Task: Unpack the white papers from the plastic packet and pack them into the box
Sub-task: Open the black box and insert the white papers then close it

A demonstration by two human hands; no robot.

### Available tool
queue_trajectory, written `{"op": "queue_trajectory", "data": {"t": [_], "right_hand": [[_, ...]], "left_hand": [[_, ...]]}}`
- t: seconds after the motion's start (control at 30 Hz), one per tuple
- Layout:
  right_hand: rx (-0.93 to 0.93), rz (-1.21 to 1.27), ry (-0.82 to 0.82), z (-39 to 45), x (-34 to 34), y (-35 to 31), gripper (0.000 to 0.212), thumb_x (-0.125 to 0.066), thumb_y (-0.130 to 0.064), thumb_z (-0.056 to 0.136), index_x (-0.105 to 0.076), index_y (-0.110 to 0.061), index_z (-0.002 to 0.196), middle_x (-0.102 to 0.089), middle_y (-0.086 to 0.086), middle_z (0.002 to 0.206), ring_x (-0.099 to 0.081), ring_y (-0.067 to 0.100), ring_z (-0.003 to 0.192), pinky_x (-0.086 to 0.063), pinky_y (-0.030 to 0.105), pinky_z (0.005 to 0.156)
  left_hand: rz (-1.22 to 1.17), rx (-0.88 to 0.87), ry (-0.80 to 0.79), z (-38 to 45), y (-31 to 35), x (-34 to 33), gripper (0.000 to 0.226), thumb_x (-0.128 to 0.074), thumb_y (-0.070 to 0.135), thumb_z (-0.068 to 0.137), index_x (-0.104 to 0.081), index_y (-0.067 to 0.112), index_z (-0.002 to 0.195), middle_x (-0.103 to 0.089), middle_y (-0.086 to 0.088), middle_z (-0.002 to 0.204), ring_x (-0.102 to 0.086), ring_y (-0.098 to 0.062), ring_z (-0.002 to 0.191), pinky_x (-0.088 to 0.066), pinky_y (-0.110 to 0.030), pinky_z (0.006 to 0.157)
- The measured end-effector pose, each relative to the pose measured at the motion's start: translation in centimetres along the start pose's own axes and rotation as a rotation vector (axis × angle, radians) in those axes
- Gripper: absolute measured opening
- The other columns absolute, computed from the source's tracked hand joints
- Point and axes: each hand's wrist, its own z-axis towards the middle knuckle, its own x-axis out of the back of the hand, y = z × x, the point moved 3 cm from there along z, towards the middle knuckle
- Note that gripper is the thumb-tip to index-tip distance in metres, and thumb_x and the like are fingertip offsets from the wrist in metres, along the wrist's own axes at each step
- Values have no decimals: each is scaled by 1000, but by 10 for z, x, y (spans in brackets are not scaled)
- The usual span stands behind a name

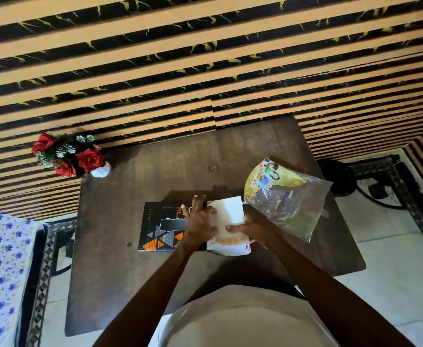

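A folded cream cloth (230, 212) with an orange patterned border lies on the dark wooden table (170, 176), partly over a black box (159, 230) printed with orange and grey triangles. My left hand (200, 220) presses flat on the cloth's left edge and the box, fingers spread and straight. My right hand (248, 230) rests on the cloth's lower right part, fingers pointing left; its fingertips lie flat on the fabric.
An empty clear plastic bag (288, 201) with a yellow printed header lies right of the cloth. A white vase of red roses (67, 156) stands at the table's far left corner. A striped wall is behind, a floral-covered bed at left, tiled floor around.
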Motion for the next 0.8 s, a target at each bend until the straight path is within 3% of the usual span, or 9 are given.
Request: {"op": "queue_trajectory", "data": {"t": [0.1,0.17,0.33,0.43,0.5,0.6,0.67,0.77,0.8], "right_hand": [[155,-67,37,5,3,2,67,-91,-23,57,-61,-15,117,-71,-1,108,-70,14,96,-60,31,80],[166,-68,103,4,3,4,70,-90,-16,60,-55,-15,120,-65,-3,113,-65,14,99,-54,21,78],[70,-23,296,15,1,25,94,-90,-28,48,-51,-21,134,-62,-3,124,-60,21,113,-50,41,101],[20,49,337,32,5,54,98,-90,-36,39,-53,-29,130,-65,-4,124,-63,20,111,-54,44,97],[-13,140,335,37,3,61,99,-90,-37,35,-54,-30,127,-68,-1,120,-66,21,106,-57,46,91],[-24,171,340,39,5,66,112,-92,-43,31,-50,-26,133,-65,1,126,-66,24,108,-56,47,92],[-90,45,296,26,1,49,116,-94,-49,35,-45,-24,138,-61,2,131,-61,24,117,-53,46,97],[-164,-161,-2,-10,-18,27,79,-75,-34,81,-36,-14,147,-45,8,147,-41,26,138,-34,37,114],[-445,-356,-191,-20,-24,20,75,-63,-37,90,-28,-14,151,-38,6,152,-33,27,143,-32,35,115]], "left_hand": [[33,-91,-105,-2,-11,5,67,-81,25,62,-60,17,126,-11,-8,162,6,-28,151,12,-60,114],[104,-101,-94,-6,-12,7,64,-80,29,67,-59,16,126,-9,-8,162,5,-28,151,6,-60,116],[219,-16,47,-22,2,-2,42,-55,27,91,-54,18,132,-3,-9,164,6,-30,151,1,-54,122],[200,-16,50,-29,1,-9,46,-38,31,98,-45,19,141,3,-9,164,10,-32,151,1,-56,121],[116,-31,39,-34,0,-9,37,-45,32,95,-57,18,127,3,-7,164,10,-33,151,1,-58,120],[32,-34,101,-47,-5,-9,24,-49,31,94,-66,15,86,-6,-4,164,7,-32,151,-6,-60,120],[59,-57,118,-53,-8,-14,22,-49,29,96,-67,16,94,-10,-5,164,3,-33,151,-10,-62,118],[50,-90,148,-57,-9,-13,34,-45,28,97,-56,20,128,-20,-8,160,-15,-31,150,-4,-64,118],[11,-98,196,-60,-9,-8,38,-43,32,96,-51,21,132,-26,-8,157,-23,-29,147,-5,-63,119]]}}
